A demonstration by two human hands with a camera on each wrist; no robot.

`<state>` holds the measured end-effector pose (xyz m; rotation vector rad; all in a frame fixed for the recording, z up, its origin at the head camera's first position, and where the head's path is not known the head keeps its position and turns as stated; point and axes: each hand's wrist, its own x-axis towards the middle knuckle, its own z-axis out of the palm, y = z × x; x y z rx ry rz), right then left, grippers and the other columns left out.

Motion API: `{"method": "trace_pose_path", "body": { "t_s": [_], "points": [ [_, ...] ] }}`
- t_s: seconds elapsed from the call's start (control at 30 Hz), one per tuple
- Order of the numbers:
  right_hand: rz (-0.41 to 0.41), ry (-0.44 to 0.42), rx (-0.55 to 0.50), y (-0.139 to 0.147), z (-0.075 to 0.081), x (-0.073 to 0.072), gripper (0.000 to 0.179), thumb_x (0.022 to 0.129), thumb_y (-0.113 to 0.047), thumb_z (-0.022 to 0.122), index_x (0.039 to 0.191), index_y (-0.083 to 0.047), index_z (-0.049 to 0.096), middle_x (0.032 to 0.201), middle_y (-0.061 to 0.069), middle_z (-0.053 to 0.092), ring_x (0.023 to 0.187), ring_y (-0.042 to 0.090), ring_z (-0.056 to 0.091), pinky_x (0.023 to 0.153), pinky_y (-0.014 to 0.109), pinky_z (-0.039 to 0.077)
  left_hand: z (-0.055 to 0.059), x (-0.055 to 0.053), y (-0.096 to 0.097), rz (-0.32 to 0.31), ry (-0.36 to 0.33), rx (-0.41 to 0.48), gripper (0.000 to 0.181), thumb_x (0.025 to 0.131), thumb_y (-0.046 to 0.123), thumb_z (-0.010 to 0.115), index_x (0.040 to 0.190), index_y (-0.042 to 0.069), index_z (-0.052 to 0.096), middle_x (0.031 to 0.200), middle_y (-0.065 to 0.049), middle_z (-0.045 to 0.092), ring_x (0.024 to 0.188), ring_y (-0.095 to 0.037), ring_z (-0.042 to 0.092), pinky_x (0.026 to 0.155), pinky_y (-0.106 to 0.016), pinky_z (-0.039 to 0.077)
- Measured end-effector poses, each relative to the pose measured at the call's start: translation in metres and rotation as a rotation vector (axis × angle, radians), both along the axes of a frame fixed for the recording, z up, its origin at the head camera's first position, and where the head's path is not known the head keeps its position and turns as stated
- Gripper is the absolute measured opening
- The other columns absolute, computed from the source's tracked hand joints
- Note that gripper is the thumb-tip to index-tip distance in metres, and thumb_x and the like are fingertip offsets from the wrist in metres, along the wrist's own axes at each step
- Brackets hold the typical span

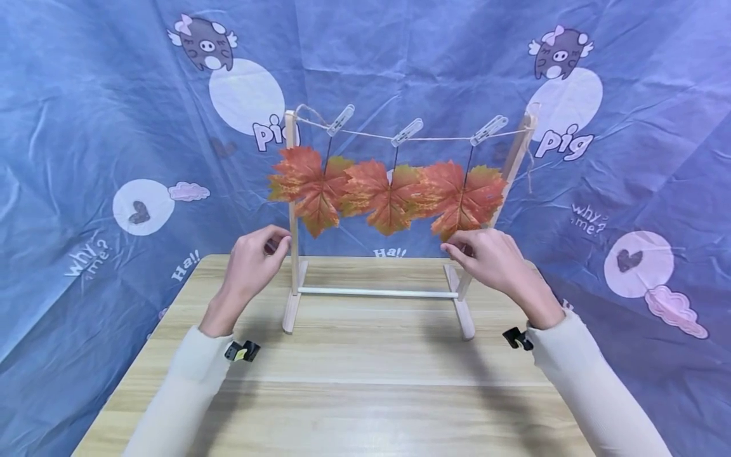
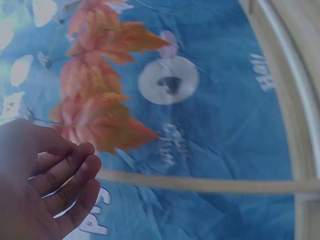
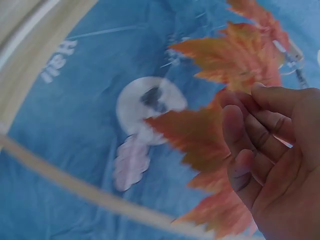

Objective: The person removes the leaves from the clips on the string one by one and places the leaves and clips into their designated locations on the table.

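Three orange-red maple leaves hang side by side: a left leaf, a middle leaf and a right leaf. White clothespins hold their stems to a thin string between the posts of a wooden stand. My left hand is beside the left post, below the left leaf, its fingers loosely bent around nothing. At the lower tip of the right leaf is my right hand. The right wrist view shows its fingers loosely bent, overlapping the leaf.
A white crossbar joins the stand's feet low over the wood-grain table. Behind hangs a blue printed cloth, also falling at both sides. Loose string dangles from the top of the right post.
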<state>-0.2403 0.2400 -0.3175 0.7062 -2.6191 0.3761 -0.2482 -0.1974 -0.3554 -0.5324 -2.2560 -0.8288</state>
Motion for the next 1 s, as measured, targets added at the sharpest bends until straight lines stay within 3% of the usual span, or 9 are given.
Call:
{"method": "trace_pose_path", "body": {
  "t_s": [0.17, 0.3, 0.63, 1.0],
  "points": [
    [0.079, -0.001, -0.035, -0.025, 0.018, -0.006, 0.015, 0.103, -0.027, 0.073, 0.096, -0.017, 0.081, 0.065, -0.008, 0.066, 0.057, 0.009, 0.052, 0.055, 0.032, 0.043, 0.015, 0.001, 0.013, -0.032, -0.015, 0.077, 0.012, 0.103, 0.012, 0.070, 0.102, 0.005, 0.079, 0.081, -0.006, 0.076, 0.069, -0.017, 0.070, 0.065, -0.019, 0.055],
    [0.139, 0.002, -0.070, -0.042, 0.034, -0.010, 0.020, 0.105, -0.029, 0.070, 0.091, -0.018, 0.079, 0.069, -0.008, 0.069, 0.060, 0.007, 0.058, 0.059, 0.032, 0.047, 0.025, 0.000, 0.023, -0.050, -0.029, 0.127, 0.015, 0.104, 0.015, 0.069, 0.105, 0.003, 0.078, 0.083, -0.007, 0.076, 0.072, -0.018, 0.069, 0.067, -0.009, 0.049],
    [0.219, 0.031, -0.134, -0.073, 0.071, -0.024, 0.018, 0.105, -0.027, 0.071, 0.102, -0.013, 0.082, 0.074, -0.002, 0.074, 0.060, 0.011, 0.060, 0.063, 0.034, 0.049, 0.055, -0.010, 0.045, -0.052, -0.014, 0.245, 0.016, 0.104, 0.013, 0.068, 0.103, 0.001, 0.078, 0.081, -0.008, 0.078, 0.069, -0.018, 0.068, 0.064, -0.010, 0.049],
    [0.260, -0.044, -0.186, -0.104, 0.104, -0.047, 0.021, 0.107, -0.027, 0.067, 0.111, -0.011, 0.080, 0.087, 0.008, 0.079, 0.060, 0.017, 0.062, 0.067, 0.035, 0.049, 0.081, -0.024, 0.059, -0.039, -0.016, 0.328, 0.017, 0.105, 0.014, 0.066, 0.103, 0.002, 0.078, 0.083, -0.010, 0.078, 0.067, -0.011, 0.064, 0.062, -0.017, 0.049]
  ]
}}
